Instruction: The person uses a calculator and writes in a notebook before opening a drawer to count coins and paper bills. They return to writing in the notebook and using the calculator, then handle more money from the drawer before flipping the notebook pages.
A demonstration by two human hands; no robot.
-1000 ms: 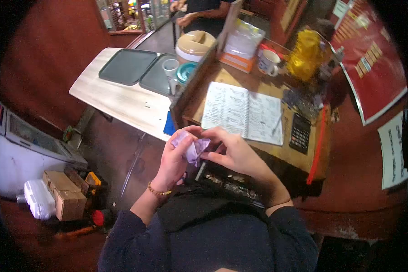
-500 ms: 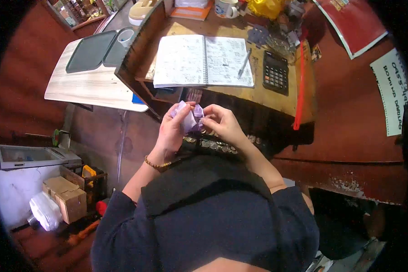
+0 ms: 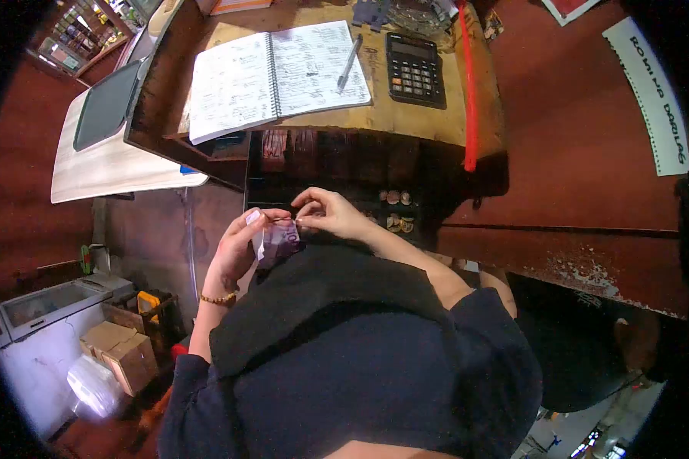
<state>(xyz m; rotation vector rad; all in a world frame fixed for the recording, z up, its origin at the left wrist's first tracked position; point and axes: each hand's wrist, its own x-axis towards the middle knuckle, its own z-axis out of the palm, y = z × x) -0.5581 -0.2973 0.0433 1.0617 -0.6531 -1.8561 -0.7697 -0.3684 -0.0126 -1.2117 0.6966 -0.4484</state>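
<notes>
My left hand (image 3: 240,243), with a beaded bracelet at its wrist, is closed on a purple banknote (image 3: 282,239) and a small whitish paper. My right hand (image 3: 331,214) pinches the note's upper right edge between thumb and finger. Both hands are over the front of an open drawer (image 3: 337,164). Coins (image 3: 396,223) lie in the drawer to the right of my right hand, and reddish notes (image 3: 275,144) lie further back in it.
Above the drawer, a wooden desk (image 3: 344,121) bears an open spiral notebook (image 3: 233,84), a pen (image 3: 350,64) and a calculator (image 3: 415,70). A red strap (image 3: 469,99) hangs over its right edge. Cardboard boxes (image 3: 122,352) stand at lower left.
The view has shifted right, so the desk appears further left and higher. The purple note is now lower, near my body, and spread flatter. More of the drawer shows.
</notes>
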